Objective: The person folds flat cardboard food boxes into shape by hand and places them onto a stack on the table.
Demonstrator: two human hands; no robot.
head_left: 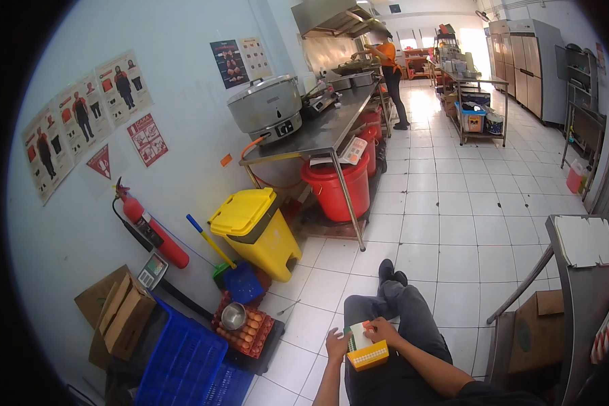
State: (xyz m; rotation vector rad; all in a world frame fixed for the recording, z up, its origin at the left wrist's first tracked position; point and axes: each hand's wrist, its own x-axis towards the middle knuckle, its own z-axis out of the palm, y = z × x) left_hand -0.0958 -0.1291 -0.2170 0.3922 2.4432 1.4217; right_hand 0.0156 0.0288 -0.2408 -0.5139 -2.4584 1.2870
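Note:
A small yellow paper carton (368,357) with a white patterned panel rests on my lap. Its upper part shows white, green and orange faces. My right hand (384,331) has its fingers bent onto the orange and white upper part of the carton. Beside the carton's left edge is my left hand (336,344), fingers apart; I cannot tell if it touches the carton. My legs in grey trousers (416,312) are stretched out and crossed under it.
To the left, a metal bowl (234,316) sits on trays of eggs (254,331), near a blue crate (183,355) and a yellow bin (254,230). A steel table (585,284) with a cardboard box (538,331) beneath stands right. Far ahead, a person in orange (388,54) stands at a counter.

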